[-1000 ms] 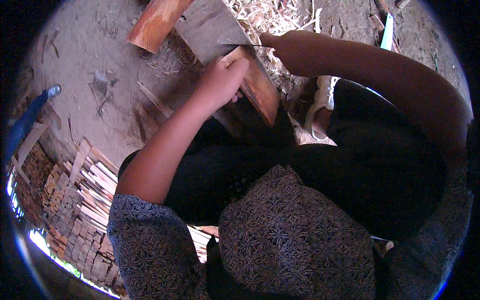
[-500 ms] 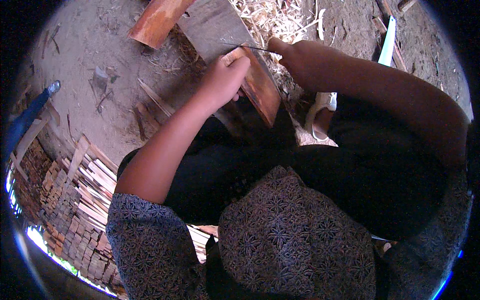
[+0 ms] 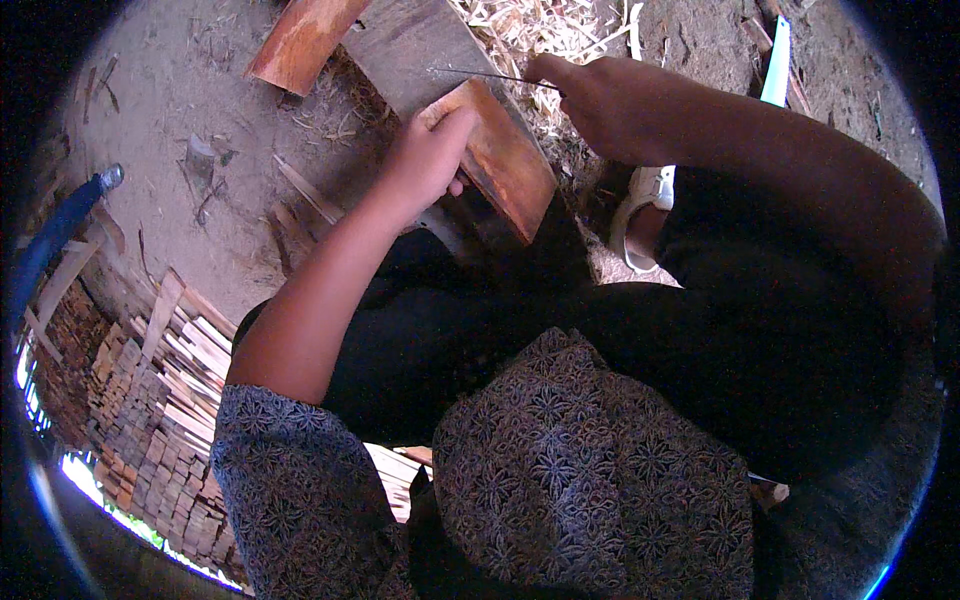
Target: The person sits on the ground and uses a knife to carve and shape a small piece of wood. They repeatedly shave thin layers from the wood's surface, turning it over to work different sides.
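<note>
A reddish-brown wood block (image 3: 505,165) slants across my lap end, its broad face turned up and its pale upper end by a grey wooden board (image 3: 405,45). My left hand (image 3: 430,150) is closed around the block's left edge near that end. My right hand (image 3: 595,105) is closed around the handle end of a thin-bladed knife (image 3: 490,74), the handle itself hidden in the fist. The blade, seen almost edge-on, points left over the board. It lies just above the block's upper end; whether they touch I cannot tell.
Another reddish wood piece (image 3: 305,45) lies beyond the board's left side. Pale shavings (image 3: 540,35) heap at its right. A light-blue blade (image 3: 777,65) rests at the far right. Stacked wood pieces (image 3: 165,455) stand at lower left, and a pale shoe (image 3: 645,220) shows near my right forearm.
The block has turned so more of its broad face shows, and its upper end has shifted left. Both hands have moved slightly up and left, the knife with the right one.
</note>
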A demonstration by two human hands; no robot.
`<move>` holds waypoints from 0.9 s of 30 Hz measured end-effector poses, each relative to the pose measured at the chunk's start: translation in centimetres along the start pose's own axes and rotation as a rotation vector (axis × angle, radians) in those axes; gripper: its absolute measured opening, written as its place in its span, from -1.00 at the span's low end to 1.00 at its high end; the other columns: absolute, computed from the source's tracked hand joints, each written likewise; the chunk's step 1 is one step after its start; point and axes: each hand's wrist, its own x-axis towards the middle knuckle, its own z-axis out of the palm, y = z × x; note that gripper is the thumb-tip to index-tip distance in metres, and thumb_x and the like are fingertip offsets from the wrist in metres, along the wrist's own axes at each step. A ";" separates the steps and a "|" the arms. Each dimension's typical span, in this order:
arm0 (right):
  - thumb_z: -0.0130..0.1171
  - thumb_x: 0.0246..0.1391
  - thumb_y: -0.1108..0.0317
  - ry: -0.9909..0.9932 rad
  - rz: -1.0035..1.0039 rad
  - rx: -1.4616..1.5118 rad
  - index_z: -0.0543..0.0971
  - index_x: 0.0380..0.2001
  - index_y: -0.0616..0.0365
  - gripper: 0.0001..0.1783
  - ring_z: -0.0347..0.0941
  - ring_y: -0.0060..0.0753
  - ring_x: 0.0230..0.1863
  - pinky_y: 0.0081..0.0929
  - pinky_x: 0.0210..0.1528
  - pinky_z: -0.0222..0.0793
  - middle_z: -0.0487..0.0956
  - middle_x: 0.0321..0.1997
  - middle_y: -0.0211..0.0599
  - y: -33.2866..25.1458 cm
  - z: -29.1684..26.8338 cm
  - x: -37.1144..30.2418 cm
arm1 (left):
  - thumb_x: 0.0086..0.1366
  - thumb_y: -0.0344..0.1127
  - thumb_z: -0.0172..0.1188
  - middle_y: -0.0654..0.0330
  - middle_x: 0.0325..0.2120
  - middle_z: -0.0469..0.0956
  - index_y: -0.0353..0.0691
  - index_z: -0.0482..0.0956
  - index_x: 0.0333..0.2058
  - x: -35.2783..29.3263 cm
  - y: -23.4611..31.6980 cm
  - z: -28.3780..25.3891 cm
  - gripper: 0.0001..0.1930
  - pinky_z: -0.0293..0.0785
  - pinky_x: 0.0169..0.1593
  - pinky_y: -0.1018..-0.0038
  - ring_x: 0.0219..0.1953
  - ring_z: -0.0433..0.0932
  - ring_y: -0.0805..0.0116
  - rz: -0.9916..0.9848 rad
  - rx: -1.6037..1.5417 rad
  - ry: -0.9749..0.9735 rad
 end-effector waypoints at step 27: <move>0.10 -0.02 0.61 -0.062 -0.036 -0.161 0.18 0.23 0.17 -0.31 0.60 0.20 -0.39 0.02 -0.38 0.46 0.60 -0.47 0.16 0.2 0.7 -0.4 | 0.36 0.01 -0.04 0.32 -0.55 0.52 -0.08 0.55 -0.15 0.5 0.0 1.0 -0.66 0.27 -0.64 0.59 -0.70 0.41 0.54 -0.011 0.030 0.053</move>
